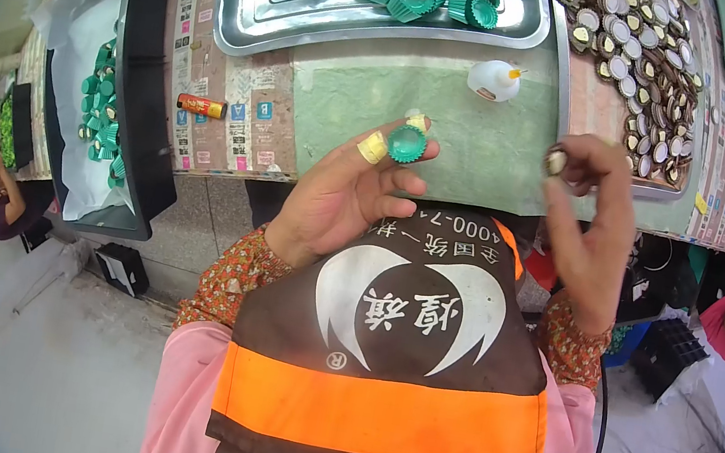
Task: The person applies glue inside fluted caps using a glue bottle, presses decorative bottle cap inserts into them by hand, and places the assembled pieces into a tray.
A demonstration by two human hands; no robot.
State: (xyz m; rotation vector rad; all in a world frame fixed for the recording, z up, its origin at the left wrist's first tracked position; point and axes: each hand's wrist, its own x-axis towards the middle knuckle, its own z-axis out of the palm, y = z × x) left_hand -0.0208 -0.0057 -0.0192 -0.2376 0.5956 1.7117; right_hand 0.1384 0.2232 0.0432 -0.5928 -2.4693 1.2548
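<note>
Left hand (pixel 342 187) holding green cap (pixel 407 144), left of bottle (pixel 492 80); right hand (pixel 606 232) pinching disc (pixel 556 162), right of bottle.

One view: from wearer's head, facing forward and steeply down; near hands (pixel 335 192) (pixel 608 218), apron (pixel 378 428) below, surface (pixel 232 141) beyond; wide, round-edged.

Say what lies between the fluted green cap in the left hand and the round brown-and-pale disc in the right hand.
Head view: beside the cap, a left fingertip, then bare, flat green sheet up to the disc.
</note>
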